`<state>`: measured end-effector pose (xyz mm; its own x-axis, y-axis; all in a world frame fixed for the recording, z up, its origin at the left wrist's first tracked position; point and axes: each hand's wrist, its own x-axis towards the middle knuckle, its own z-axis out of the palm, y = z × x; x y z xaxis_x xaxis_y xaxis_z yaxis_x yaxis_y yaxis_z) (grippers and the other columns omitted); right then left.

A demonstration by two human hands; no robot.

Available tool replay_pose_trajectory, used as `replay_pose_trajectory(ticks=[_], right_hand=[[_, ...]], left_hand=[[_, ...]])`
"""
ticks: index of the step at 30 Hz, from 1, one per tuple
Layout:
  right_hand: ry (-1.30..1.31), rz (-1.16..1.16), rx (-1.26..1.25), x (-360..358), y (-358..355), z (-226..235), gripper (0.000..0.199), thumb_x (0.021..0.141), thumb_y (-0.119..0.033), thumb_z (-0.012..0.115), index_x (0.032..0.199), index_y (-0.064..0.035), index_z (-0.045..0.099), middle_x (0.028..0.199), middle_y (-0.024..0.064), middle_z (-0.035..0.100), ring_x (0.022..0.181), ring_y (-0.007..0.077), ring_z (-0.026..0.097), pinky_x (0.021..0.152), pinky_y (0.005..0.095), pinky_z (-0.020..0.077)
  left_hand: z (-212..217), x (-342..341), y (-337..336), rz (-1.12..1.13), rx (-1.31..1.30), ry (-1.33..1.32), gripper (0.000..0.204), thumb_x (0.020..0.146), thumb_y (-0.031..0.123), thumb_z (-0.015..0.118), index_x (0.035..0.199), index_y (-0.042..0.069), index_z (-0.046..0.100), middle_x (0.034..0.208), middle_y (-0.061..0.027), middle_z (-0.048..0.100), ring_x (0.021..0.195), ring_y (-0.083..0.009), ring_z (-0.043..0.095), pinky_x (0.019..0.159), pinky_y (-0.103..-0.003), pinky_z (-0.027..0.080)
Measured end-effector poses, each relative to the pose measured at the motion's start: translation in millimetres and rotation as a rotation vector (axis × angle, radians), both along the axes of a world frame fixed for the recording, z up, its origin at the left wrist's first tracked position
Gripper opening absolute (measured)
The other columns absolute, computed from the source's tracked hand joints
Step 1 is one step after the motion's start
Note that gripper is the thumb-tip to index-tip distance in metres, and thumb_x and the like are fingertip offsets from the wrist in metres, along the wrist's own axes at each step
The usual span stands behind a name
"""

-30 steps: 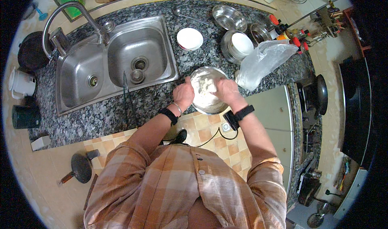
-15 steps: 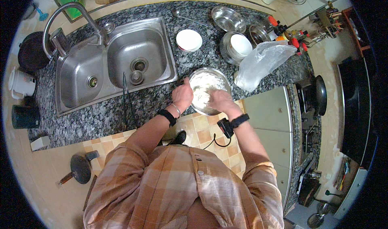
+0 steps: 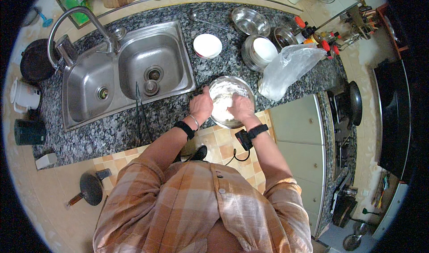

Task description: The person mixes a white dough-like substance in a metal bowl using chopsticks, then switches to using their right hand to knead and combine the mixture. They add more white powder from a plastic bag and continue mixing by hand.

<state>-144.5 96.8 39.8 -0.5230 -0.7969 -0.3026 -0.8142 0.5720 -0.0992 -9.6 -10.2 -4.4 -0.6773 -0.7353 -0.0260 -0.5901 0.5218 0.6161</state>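
A round steel bowl (image 3: 253, 102) stands at the counter's front edge, to the right of the sink. White floury dough (image 3: 223, 102) lies inside it, partly loose and powdery. My left hand (image 3: 201, 106) grips the bowl's left rim, thumb up along the edge. Inside the bowl, my right hand (image 3: 241, 107) has its fingers curled down onto the dough; the fingertips are partly hidden. A clear plastic bag (image 3: 290, 72) sits on the counter close by the bowl's right side.
A double steel sink (image 3: 190, 69) with a tall tap fills the left. Behind the bowl are a white bowl (image 3: 207, 45), a ladle (image 3: 210, 22), a steel basin (image 3: 251, 21) and stacked bowls (image 3: 264, 50). Several bottles (image 3: 325, 45) stand right; a stove (image 3: 342, 114) lies beyond.
My right hand has moved slightly up and left within the bowl, its wrist turning. My left hand stays on the rim. The bowl has hardly moved.
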Motion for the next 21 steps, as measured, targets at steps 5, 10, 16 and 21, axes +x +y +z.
replay_pose_trajectory(ticks=[5,10,16,21], right_hand=[[0.2,0.045,-0.145,-9,4,7,0.052,0.074,-0.031,0.074,0.111,-0.0005,0.054,0.098,0.0221,0.065,0.084,0.0333,0.067,0.072,0.0396,0.0555],[0.112,0.312,0.032,11,2,-24,0.034,0.084,-0.024,0.06,0.109,-0.0021,0.052,0.091,0.0203,0.065,0.08,0.0334,0.067,0.067,0.0399,0.0552],[-0.028,0.271,0.019,24,-10,-29,0.021,0.087,-0.016,0.053,0.103,-0.0031,0.056,0.093,0.0202,0.065,0.088,0.0366,0.063,0.078,0.0434,0.0522],[-0.125,0.187,-0.099,-8,8,2,0.026,0.081,-0.019,0.063,0.105,-0.0071,0.063,0.091,0.0207,0.066,0.084,0.0343,0.065,0.076,0.0424,0.0521]], left_hand=[[-1,-1,1,-0.011,-0.01,0.018,0.031,0.082,0.012,0.05,0.109,-0.004,0.049,0.067,-0.0212,0.063,0.064,-0.0407,0.063,0.059,-0.051,0.049],[-5,-2,0,-0.009,-0.004,0.033,0.032,0.082,0.011,0.051,0.111,-0.004,0.049,0.065,-0.0214,0.062,0.062,-0.0403,0.063,0.057,-0.051,0.049],[-2,0,-1,-0.044,0.014,0.031,0.033,0.082,0.013,0.053,0.11,-0.004,0.048,0.066,-0.0216,0.063,0.063,-0.0396,0.063,0.058,-0.049,0.05],[-1,0,1,-0.008,-0.007,0.026,0.031,0.083,0.012,0.053,0.11,-0.003,0.048,0.066,-0.0212,0.063,0.063,-0.0394,0.063,0.059,-0.049,0.05]])
